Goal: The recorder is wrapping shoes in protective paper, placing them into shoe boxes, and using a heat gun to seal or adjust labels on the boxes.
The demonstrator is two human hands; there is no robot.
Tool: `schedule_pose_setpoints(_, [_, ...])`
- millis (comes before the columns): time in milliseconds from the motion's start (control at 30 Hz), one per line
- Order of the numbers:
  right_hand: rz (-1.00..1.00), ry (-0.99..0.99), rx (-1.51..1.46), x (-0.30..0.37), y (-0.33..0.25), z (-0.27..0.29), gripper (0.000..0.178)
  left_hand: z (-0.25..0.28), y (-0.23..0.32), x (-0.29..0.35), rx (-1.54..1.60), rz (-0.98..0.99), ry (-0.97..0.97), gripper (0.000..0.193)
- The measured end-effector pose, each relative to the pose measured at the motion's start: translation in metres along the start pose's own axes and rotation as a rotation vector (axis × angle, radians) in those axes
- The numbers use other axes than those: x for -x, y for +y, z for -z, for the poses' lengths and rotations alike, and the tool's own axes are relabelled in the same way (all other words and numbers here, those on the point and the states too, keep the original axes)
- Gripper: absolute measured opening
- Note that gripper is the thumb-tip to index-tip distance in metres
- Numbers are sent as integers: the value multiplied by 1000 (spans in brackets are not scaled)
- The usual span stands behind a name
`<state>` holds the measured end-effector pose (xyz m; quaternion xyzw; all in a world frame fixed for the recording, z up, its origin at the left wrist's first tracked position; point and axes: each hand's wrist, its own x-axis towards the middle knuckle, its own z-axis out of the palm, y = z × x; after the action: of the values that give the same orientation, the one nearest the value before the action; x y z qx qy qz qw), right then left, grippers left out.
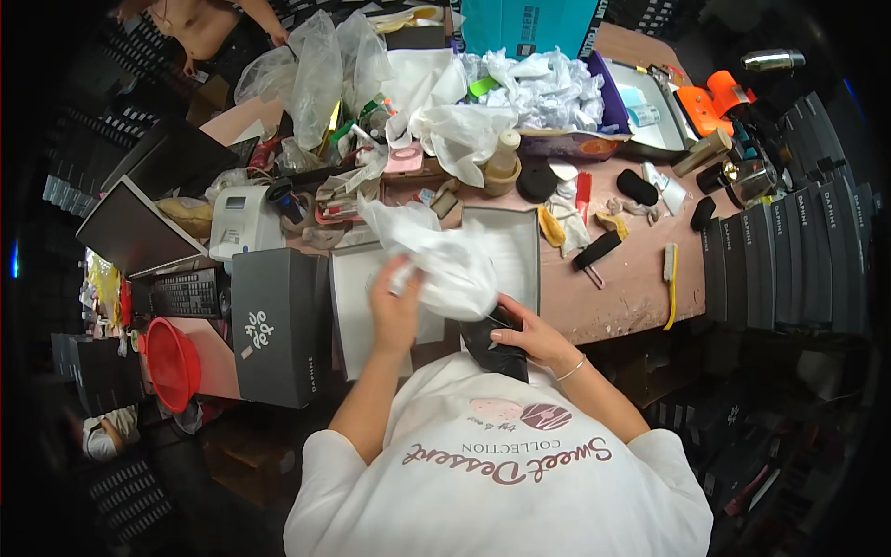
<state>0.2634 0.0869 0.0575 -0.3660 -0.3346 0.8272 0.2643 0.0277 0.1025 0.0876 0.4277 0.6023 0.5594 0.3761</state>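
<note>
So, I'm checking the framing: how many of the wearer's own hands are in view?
2: the left hand holding white wrapping, and the right hand holding a black item.

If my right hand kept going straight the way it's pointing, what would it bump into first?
Beyond the black item it holds, your right hand would probably meet the crumpled white wrap, up and to the left; depth is unclear, so they may already touch.

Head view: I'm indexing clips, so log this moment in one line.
left hand: holds thin white wrapping | right hand: holds black shoe | beyond hands: open shoebox
</note>
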Motion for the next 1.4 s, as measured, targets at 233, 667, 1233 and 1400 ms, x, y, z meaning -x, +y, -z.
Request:
schedule_pose_setpoints(233, [33,26,-18,4,-15,9,61,98,-23,-57,-1097,-7,-454,54])
schedule_pose_setpoints(667, [482,-193,1309,-37,-100,-15,31,-23,-26,3,780,978,-1101,65])
schedule_pose_setpoints(1233, [415,168,575,-24,-32,3,11,-31,-19,22,830,1022,-279,61])
schedule_pose_setpoints(1400, [226,86,-369,-20,-25,28,13,-39,-30,26,768,943,-359,68])
